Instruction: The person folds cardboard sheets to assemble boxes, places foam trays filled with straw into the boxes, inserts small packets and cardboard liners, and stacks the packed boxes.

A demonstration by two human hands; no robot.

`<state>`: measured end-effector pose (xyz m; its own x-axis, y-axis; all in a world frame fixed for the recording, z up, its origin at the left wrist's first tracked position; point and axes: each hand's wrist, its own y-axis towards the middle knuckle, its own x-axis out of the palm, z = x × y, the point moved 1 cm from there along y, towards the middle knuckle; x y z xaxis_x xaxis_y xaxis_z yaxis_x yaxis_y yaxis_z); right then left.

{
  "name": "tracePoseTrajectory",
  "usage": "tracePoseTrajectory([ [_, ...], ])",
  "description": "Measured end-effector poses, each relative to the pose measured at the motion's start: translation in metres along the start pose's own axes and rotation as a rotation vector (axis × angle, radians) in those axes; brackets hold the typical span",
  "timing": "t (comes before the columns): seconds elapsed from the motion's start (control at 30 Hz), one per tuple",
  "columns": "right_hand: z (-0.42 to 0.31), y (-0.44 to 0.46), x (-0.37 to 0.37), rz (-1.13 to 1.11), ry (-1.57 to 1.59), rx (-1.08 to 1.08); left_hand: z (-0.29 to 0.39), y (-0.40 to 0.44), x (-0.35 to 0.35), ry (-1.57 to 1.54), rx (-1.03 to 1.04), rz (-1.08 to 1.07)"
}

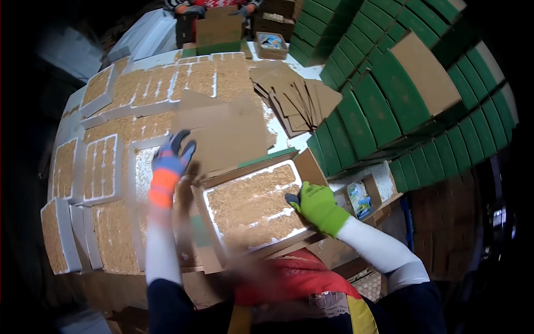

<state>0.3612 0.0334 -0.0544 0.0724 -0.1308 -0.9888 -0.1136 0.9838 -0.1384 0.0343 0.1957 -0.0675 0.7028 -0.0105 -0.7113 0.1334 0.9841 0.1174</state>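
Observation:
My left hand [171, 162], in a blue and orange glove, is raised with its fingers apart and nothing in them, over the left part of the table. My right hand [321, 207], in a green glove with dark tips, grips the right edge of a white foam tray [253, 206] filled with brown crumbly material. That tray lies inside an open cardboard box [222, 178] with green outer sides, close to my body. Behind the box, a flat brown cardboard sheet [228, 133] lies on the table.
Several filled foam trays [100, 167] cover the left and far table. Cut cardboard pieces [297, 100] lie beyond the box. Green boxes [367, 111] are stacked at the right, near a small box with packets [360, 197]. Across the table, another person's gloved hands [192, 10] are visible.

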Motion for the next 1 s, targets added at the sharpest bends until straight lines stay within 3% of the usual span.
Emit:
tracePoseTrajectory([
  [0.03,-0.005,0.003,0.005,0.008,-0.119,-0.038,-0.011,0.037,0.022,0.242,0.184,0.008],
  [0.1,-0.005,0.003,0.012,0.131,-0.269,-0.338,-0.029,0.103,0.074,0.549,0.311,-0.134],
  [0.17,-0.012,0.010,0.025,0.030,-0.298,-0.302,-0.068,0.134,0.120,0.598,0.331,-0.244],
  [0.23,-0.010,-0.008,-0.002,0.512,-0.592,-0.389,-0.055,0.129,0.131,0.833,0.322,-0.235],
  [0.3,0.002,-0.022,-0.035,0.410,0.159,-0.152,-0.039,0.116,0.132,0.802,0.269,-0.183],
  [0.37,0.068,-0.050,-0.075,0.547,0.592,0.035,-0.024,0.105,0.123,0.751,0.293,-0.147],
  [0.4,0.096,-0.058,-0.079,0.540,0.760,0.365,-0.020,0.111,0.121,0.762,0.296,-0.152],
  [0.43,0.160,-0.072,-0.021,0.644,0.517,0.596,-0.018,0.120,0.119,0.748,0.234,-0.204],
  [0.5,0.223,-0.083,0.010,0.265,0.464,0.935,-0.016,0.130,0.119,0.738,0.167,-0.248],
  [0.57,0.250,-0.082,0.072,0.127,0.419,0.954,-0.022,0.136,0.122,0.638,0.193,-0.115],
  [0.63,0.267,-0.071,0.181,-0.033,0.039,0.884,-0.053,0.146,0.124,0.589,0.219,-0.143],
  [0.67,0.256,-0.069,0.173,0.077,0.328,1.040,-0.056,0.146,0.120,0.505,0.181,-0.247],
  [0.7,0.255,-0.070,0.183,0.253,0.267,1.059,-0.059,0.143,0.116,0.417,0.143,-0.356],
  [0.73,0.250,-0.075,0.170,0.266,0.370,1.063,-0.098,0.149,0.120,0.337,0.246,-0.275],
  [0.77,0.245,-0.078,0.152,0.278,0.472,1.063,-0.053,0.126,0.095,0.309,0.226,-0.236],
  [0.83,0.264,-0.074,0.168,0.222,0.436,1.018,-0.062,0.124,0.067,0.121,0.242,-0.121],
  [0.87,0.264,-0.076,0.179,0.297,0.370,0.978,-0.048,0.112,0.052,-0.032,0.241,-0.003],
  [0.9,0.267,-0.079,0.190,0.372,0.302,0.933,-0.030,0.101,0.032,0.030,0.248,0.052],
  [1.0,0.245,-0.079,0.169,0.174,0.268,1.058,0.008,0.049,-0.003,-0.095,0.321,0.091],
])
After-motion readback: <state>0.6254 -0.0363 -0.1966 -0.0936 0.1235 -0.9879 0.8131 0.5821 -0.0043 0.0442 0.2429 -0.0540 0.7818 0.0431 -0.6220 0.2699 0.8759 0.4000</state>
